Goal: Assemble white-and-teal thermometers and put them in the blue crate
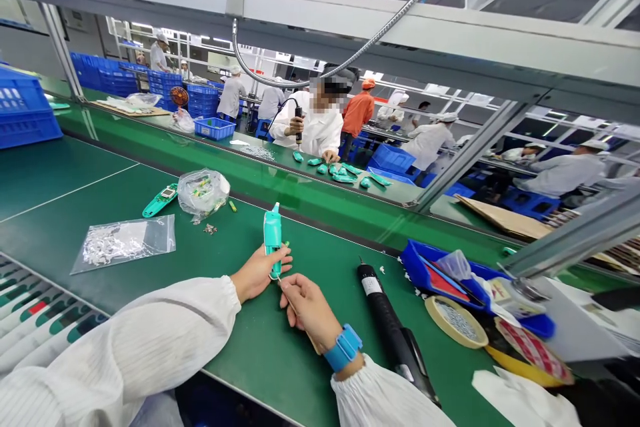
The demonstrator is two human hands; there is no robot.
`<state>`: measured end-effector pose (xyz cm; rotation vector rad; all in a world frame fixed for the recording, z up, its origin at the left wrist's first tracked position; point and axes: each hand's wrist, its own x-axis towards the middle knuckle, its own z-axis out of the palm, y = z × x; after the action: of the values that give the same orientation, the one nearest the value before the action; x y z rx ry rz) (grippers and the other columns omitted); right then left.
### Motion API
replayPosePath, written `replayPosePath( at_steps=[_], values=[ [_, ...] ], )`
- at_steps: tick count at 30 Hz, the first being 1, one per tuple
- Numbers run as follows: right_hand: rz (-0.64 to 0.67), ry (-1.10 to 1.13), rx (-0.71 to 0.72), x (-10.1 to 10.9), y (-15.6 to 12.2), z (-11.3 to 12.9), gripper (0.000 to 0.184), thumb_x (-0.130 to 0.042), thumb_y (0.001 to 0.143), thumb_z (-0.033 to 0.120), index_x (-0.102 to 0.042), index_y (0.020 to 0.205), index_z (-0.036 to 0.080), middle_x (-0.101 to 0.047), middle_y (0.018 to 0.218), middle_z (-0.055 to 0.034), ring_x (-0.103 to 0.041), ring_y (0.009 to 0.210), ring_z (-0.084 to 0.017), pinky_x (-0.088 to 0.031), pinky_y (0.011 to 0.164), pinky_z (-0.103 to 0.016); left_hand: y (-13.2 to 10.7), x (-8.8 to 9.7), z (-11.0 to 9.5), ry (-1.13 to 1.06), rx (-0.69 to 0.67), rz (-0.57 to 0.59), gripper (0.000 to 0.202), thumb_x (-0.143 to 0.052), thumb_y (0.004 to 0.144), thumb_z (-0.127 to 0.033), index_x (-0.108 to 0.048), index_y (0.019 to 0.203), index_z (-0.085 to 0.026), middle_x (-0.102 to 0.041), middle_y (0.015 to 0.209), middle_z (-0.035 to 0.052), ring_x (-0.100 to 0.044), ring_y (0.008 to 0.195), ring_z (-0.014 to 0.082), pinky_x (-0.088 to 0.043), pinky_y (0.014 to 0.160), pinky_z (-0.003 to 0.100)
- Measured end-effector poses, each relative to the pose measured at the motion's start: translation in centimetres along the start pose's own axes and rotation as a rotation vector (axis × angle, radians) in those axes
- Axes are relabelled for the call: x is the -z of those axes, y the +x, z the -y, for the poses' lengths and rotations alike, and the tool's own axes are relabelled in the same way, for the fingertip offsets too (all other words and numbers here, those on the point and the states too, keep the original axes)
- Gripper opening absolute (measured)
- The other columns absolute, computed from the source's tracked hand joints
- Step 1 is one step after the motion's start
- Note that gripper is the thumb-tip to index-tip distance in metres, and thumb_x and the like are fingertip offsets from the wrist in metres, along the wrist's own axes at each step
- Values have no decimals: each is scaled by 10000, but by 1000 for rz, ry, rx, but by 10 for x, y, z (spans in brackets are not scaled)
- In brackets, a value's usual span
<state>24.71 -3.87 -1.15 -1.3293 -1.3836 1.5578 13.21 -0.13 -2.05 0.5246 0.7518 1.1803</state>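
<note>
My left hand (257, 271) is closed around a teal handheld device (273, 230) that stands upright with its narrow, pale tip upward. An opening shows in the lower part of its casing. Just below, the thumb and fingers of my right hand (307, 307) pinch together at the device's bottom end. A small shiny bit shows at those fingertips, too small to make out. Farther left lies a second teal device (160, 200) with a small square screen. Next to it are a clear bag (204, 193) of green-yellow parts and a little pile of tiny metal pieces (210, 229).
A black electric screwdriver (393, 327) lies to the right. Beyond it are a blue bin (440, 277), a round dish of screws (456, 321) and a tape roll (533, 350). A flat zip bag (125, 242) of small white parts lies left. A co-worker (317, 117) sits across the line.
</note>
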Motion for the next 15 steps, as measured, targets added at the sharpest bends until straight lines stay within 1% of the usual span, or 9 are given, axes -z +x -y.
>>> replayPosePath(
  at_steps=[4,6,8,11,15],
  values=[
    [-92,32,113,0,8,8,257,-483,739,420,-424,744,170,-437,507,86,-310,302,-9,-155,304,-146,2,-1,0,-5,15,15,169,-622,729,-163,-516,855,-125,-565,974,99,-566,878,164,-425,848,328],
    [-112,58,133,3,11,11,276,-479,736,441,-425,761,171,-415,521,91,-299,315,-6,-160,309,-144,2,-1,1,-14,11,27,130,-605,741,-152,-507,823,-127,-569,934,88,-574,851,152,-426,849,321],
    [-114,72,118,7,13,11,301,-492,721,460,-424,774,171,-412,530,88,-306,322,-11,-166,307,-146,3,-1,2,-22,3,25,108,-580,764,-160,-492,819,-131,-562,945,88,-577,856,148,-425,860,319],
    [-107,76,77,14,15,5,324,-500,714,474,-422,800,171,-430,544,79,-326,332,-19,-178,304,-145,5,1,3,-9,-5,16,135,-577,771,-182,-486,855,-127,-553,1002,113,-576,890,163,-422,878,328],
    [-75,61,43,21,17,1,334,-540,705,443,-461,859,157,-449,554,70,-333,343,-19,-183,304,-139,6,2,4,56,-51,7,193,-596,760,-215,-493,900,-130,-546,1054,122,-563,937,178,-419,886,328]
  ],
)
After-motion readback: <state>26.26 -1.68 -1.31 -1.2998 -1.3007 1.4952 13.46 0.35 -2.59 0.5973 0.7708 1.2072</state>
